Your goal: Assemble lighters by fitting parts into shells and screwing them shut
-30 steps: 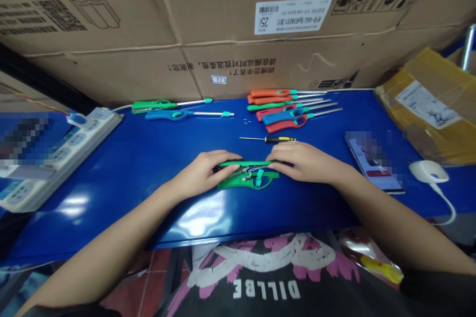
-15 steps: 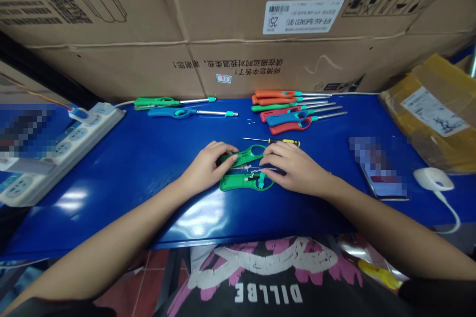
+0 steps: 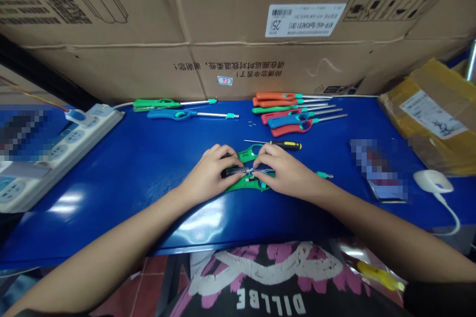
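Between my hands lie two green lighter shell halves, the upper half (image 3: 246, 154) and the lower half (image 3: 240, 185), with their insides showing. My left hand (image 3: 211, 174) pinches a clear, dark-looking lighter fuel tank (image 3: 234, 171) between thumb and fingers, just over the shells. At the tank's right end, my right hand (image 3: 288, 167) pinches the small valve end (image 3: 250, 171), where thin white tubing or wire shows. The fingers partly cover these small parts. Past my right hand, a teal-tipped metal lighter tube (image 3: 324, 175) sticks out.
A yellow-and-black screwdriver (image 3: 288, 144) lies behind my hands. Assembled lighters, among them a blue one (image 3: 173, 115) and a red one (image 3: 292, 129), rest by the large carton (image 3: 141, 72). A power strip (image 3: 70, 143) is left; a phone (image 3: 383, 173) and white charger (image 3: 433, 180) are right.
My hands have come closer together. The fuel tank is now lifted from between the shell halves, pinched at both ends. The teal-tipped tube now shows to the right of my right hand.
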Available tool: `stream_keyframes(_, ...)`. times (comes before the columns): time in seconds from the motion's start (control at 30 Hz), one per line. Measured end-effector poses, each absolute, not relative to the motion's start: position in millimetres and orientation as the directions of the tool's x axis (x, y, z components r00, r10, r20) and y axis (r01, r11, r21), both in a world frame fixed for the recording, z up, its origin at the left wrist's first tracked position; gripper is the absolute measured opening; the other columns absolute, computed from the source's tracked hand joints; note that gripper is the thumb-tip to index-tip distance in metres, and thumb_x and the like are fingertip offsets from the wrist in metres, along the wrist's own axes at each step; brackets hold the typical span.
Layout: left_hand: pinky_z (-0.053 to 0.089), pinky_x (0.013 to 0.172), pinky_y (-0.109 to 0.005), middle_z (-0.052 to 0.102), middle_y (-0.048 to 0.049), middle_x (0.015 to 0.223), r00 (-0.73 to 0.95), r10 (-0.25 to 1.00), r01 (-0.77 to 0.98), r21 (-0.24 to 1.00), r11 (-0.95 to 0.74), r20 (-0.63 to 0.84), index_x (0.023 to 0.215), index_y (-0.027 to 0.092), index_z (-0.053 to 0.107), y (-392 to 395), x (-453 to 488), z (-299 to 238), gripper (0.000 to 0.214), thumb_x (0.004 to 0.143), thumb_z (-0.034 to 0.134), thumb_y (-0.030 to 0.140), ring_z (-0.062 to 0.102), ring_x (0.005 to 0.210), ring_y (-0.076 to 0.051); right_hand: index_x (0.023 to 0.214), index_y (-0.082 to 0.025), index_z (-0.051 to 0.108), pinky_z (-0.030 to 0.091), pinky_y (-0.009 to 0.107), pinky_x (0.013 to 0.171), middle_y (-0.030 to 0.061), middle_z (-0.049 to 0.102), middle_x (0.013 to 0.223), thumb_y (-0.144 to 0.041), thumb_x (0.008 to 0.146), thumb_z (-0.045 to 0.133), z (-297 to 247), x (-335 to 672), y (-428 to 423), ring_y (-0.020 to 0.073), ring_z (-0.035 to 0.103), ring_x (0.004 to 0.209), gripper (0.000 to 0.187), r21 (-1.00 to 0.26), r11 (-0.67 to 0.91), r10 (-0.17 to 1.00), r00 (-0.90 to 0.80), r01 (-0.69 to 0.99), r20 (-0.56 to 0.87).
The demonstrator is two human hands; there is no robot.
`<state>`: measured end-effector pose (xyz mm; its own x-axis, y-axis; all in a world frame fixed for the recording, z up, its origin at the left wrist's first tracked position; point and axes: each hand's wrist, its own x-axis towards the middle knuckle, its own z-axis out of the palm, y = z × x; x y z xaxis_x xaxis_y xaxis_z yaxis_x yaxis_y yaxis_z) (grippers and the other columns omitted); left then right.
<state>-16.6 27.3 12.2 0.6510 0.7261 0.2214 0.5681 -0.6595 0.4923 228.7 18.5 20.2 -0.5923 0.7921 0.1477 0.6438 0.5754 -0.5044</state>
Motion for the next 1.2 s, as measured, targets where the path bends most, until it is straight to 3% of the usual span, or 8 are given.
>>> stream_keyframes(0.33, 0.042, 0.086, -0.037, 0.065, -0.0069, 0.11, 0.679, 0.702, 0.55, 0.486, -0.679, 0.212, 0.111, 0.023, 0.072, 22.3, -12.5, 12.6, 0.024, 0.101, 0.058, 0.04, 0.055, 0.097, -0.021, 0.092, -0.02, 0.058, 0.042, 0.038, 0.087, 0.0056, 0.063, 0.095, -0.018, 0.1, 0.052, 12.8, 226.0, 14.7, 0.0216, 0.057, 0.093, 0.01, -0.524, 0.587, 0.774, -0.617, 0.617, 0.141)
stream_keyframes(0.53, 0.041, 0.085, -0.035, 0.071, -0.005, 0.11, 0.664, 0.697, 0.533, 0.483, -0.695, 0.271, 0.112, 0.022, 0.071, 22.4, -12.8, 13.5, 0.022, 0.102, 0.058, 0.037, 0.059, 0.099, -0.021, 0.095, -0.021, 0.063, 0.038, 0.035, 0.084, 0.0021, 0.07, 0.091, -0.029, 0.102, 0.056, 13.3, 230.2, 15.0, 0.0197, 0.058, 0.092, 0.013, -0.531, 0.619, 0.754, -0.627, 0.579, 0.195)
stream_keyframes(0.77, 0.037, 0.08, -0.035, 0.075, -0.0026, 0.106, 0.711, 0.658, 0.521, 0.442, -0.73, 0.248, 0.112, 0.024, 0.07, 19.2, -11.0, 22.8, 0.023, 0.104, 0.055, 0.038, 0.06, 0.094, -0.019, 0.087, -0.022, 0.067, 0.034, 0.037, 0.082, 0.0014, 0.07, 0.082, -0.029, 0.102, 0.054, 23.2, 237.8, 17.3, 0.0201, 0.052, 0.085, 0.021, -0.461, 0.702, 0.692, -0.672, 0.543, 0.263)
stream_keyframes(1.0, 0.037, 0.079, -0.034, 0.075, -0.0028, 0.101, 0.712, 0.657, 0.517, 0.448, -0.729, 0.246, 0.109, 0.022, 0.072, 20.2, -14.3, 22.7, 0.021, 0.102, 0.058, 0.036, 0.061, 0.092, -0.019, 0.085, -0.02, 0.067, 0.034, 0.039, 0.087, 0.0022, 0.069, 0.081, -0.027, 0.103, 0.051, 26.0, 251.8, 26.5, 0.0203, 0.052, 0.086, 0.025, -0.382, 0.76, 0.632, -0.734, 0.525, 0.248)
stream_keyframes(1.2, 0.042, 0.081, -0.033, 0.074, -0.0017, 0.094, 0.723, 0.631, 0.435, 0.526, -0.731, 0.28, 0.101, 0.02, 0.071, 17.6, -15.7, 26.3, 0.015, 0.098, 0.064, 0.033, 0.062, 0.087, -0.018, 0.094, -0.021, 0.068, 0.034, 0.038, 0.089, 0.0032, 0.071, 0.094, -0.031, 0.1, 0.057, 32.9, 263.5, 32.1, 0.0206, 0.056, 0.093, 0.016, -0.442, 0.713, 0.652, -0.746, 0.544, 0.134)
